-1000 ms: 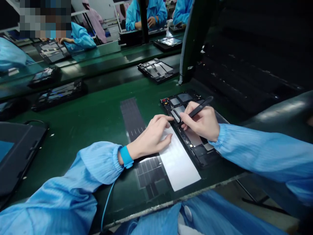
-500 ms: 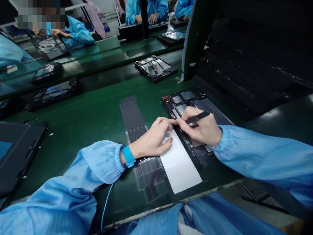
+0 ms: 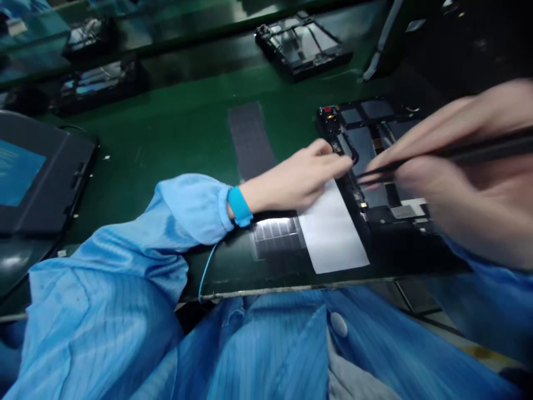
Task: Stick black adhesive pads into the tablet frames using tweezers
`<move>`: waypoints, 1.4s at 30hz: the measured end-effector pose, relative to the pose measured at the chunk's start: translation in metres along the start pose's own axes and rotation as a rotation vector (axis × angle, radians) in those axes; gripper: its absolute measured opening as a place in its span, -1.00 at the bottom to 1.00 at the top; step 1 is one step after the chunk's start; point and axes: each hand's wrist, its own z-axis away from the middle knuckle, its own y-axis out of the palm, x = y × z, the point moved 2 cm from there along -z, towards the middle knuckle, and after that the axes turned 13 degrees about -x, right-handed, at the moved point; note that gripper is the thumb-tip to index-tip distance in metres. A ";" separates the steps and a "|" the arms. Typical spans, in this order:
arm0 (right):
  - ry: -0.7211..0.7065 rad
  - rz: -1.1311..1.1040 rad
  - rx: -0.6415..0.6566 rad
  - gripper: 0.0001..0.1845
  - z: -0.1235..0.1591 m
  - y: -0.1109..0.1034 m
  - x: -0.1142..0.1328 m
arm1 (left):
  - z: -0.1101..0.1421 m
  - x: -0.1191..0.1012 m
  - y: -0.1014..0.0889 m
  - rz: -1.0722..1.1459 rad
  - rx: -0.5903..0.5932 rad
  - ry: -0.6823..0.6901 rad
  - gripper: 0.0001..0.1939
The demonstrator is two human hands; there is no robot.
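My right hand, blurred and raised close to the camera, grips black tweezers. Their tips point left, over the inside of an opened tablet-like device with silver panels and a circuit board strip. My left hand, banded with a blue wrist strap, is closed at the device's left edge. Whatever its fingertips pinch is hidden. Beneath that hand lies a white paper sheet. A strip of dark adhesive pieces on clear film runs under my left wrist.
Another opened device rests at the back. More dark devices sit at the far left. A large grey-black case with a blue panel stands at left. The green table's front edge runs before my body.
My right hand has come away from the left fingers, nearer the camera, with the tweezers. My left fingers have curled in more. The whole view has tilted downward.
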 end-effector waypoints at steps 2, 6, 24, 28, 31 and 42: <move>-0.003 -0.023 0.033 -0.77 -0.004 0.017 0.014 | 0.011 0.012 -0.020 0.044 -0.010 -0.143 -0.79; -0.031 -0.047 0.119 -0.78 -0.030 0.060 0.036 | 0.048 0.036 -0.052 0.149 0.160 -0.375 -0.78; 0.002 -0.113 0.027 -0.76 -0.057 0.084 0.023 | 0.062 0.053 -0.047 0.176 0.418 -0.459 -0.70; 0.018 -0.132 0.020 -0.79 -0.059 0.084 0.022 | 0.060 0.051 -0.048 0.176 0.416 -0.459 -0.71; 0.009 -0.156 0.012 -0.81 -0.059 0.085 0.021 | 0.061 0.052 -0.048 0.187 0.416 -0.454 -0.71; 0.069 -0.224 -0.187 -0.71 -0.072 0.027 0.040 | 0.062 0.053 -0.053 0.167 0.397 -0.478 -0.73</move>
